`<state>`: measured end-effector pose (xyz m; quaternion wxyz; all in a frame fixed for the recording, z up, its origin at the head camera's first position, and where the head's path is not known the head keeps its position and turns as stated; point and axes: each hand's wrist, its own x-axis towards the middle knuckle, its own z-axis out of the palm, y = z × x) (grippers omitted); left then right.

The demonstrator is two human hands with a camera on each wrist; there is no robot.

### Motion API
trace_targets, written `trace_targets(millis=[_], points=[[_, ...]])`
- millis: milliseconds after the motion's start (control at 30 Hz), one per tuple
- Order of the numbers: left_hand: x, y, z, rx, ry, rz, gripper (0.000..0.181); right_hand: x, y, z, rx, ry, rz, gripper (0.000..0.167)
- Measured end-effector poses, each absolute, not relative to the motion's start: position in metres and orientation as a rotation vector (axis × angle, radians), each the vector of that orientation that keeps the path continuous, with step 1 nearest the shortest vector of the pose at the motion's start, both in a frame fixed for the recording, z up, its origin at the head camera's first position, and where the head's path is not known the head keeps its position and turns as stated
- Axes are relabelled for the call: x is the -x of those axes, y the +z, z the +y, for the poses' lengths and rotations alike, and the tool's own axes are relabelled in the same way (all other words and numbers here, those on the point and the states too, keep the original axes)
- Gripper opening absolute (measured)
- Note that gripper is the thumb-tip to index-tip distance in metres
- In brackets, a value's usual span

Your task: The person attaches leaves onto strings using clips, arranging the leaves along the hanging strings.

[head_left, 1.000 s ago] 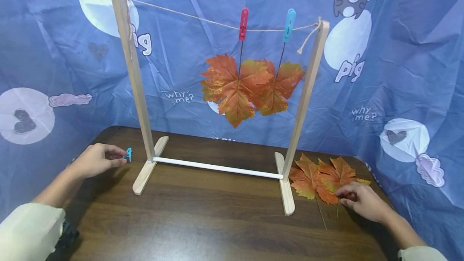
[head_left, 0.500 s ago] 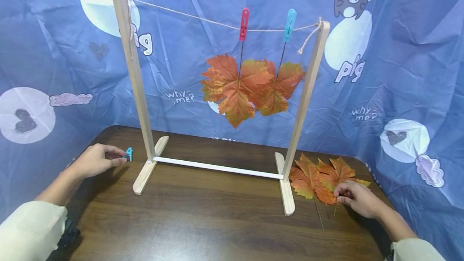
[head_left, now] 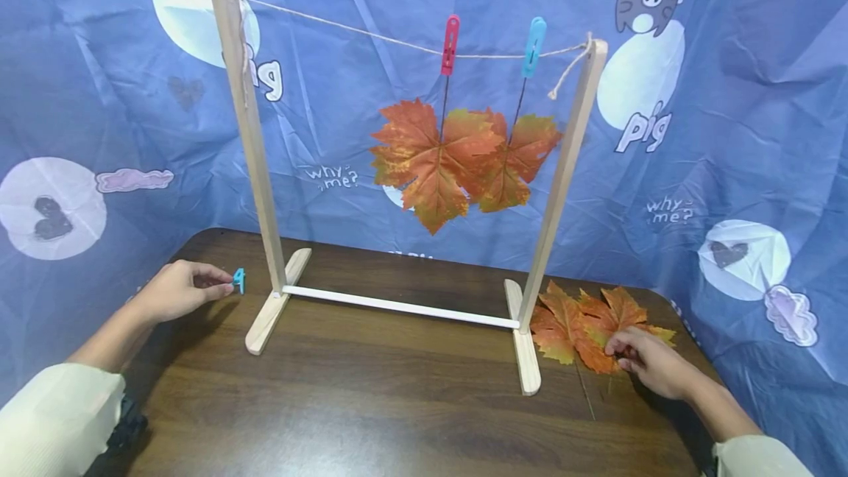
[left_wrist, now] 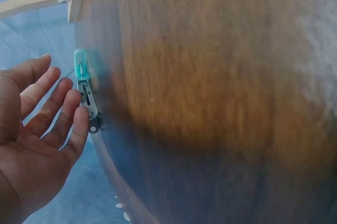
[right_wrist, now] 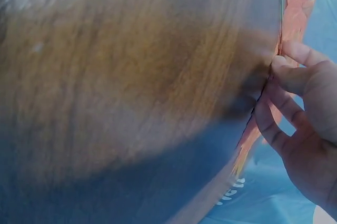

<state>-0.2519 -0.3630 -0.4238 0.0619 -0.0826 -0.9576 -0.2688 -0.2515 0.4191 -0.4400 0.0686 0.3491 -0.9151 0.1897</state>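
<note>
In the head view my left hand (head_left: 182, 290) is at the table's left, its fingertips beside a small blue clip (head_left: 239, 280). The left wrist view has that hand (left_wrist: 45, 124) with fingers relaxed and apart next to a teal clip (left_wrist: 80, 66) and a greyish one (left_wrist: 88, 100); the thumb is clear of both. On the right, my right hand (head_left: 652, 363) is over orange leaves (head_left: 563, 322) lying on the table. Seen from the right wrist, the hand (right_wrist: 305, 103) pinches a thin leaf stem (right_wrist: 281, 18) between thumb and finger, along the leaf's edge (right_wrist: 300, 8).
A wooden frame (head_left: 255, 138) stands mid-table, with a white bar (head_left: 397, 307) low down and a string (head_left: 344, 26) on top. A red clip (head_left: 450, 45) and a blue clip (head_left: 534, 47) hold two leaves (head_left: 433, 160) there. Patterned blue cloth (head_left: 331, 94) surrounds the table (head_left: 371, 403).
My right hand has shifted slightly left over the leaves, and the leaf stems beneath it have moved a little. The left hand stays beside the blue clip. The head view has shifted slightly.
</note>
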Motion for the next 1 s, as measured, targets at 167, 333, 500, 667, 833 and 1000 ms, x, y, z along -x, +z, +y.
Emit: trace_targets(millis=[167, 333, 500, 667, 833, 1000], points=[[0.252, -0.424, -0.363, 0.238, -0.808, -2.904, 0.024, 0.255, -0.436, 0.419, -0.988, 0.625, -2.877, 0.023], [0.252, -0.427, -0.362, 0.234, -0.821, -2.891, 0.023, 0.257, -0.437, 0.422, -1.019, 0.641, -2.895, 0.02], [0.253, -0.43, -0.361, 0.227, -0.837, -2.844, 0.021, 0.255, -0.436, 0.424, -1.055, 0.636, -2.827, 0.025], [0.253, -0.432, -0.364, 0.21, -0.841, -2.814, 0.021, 0.255, -0.429, 0.419, -1.054, 0.654, -2.8, 0.025], [0.254, -0.431, -0.368, 0.175, -0.863, -2.817, 0.024, 0.253, -0.423, 0.409, -1.051, 0.633, -2.761, 0.025], [0.257, -0.432, -0.374, 0.139, -0.86, -2.837, 0.034, 0.25, -0.42, 0.398, -1.061, 0.571, -2.677, 0.027]])
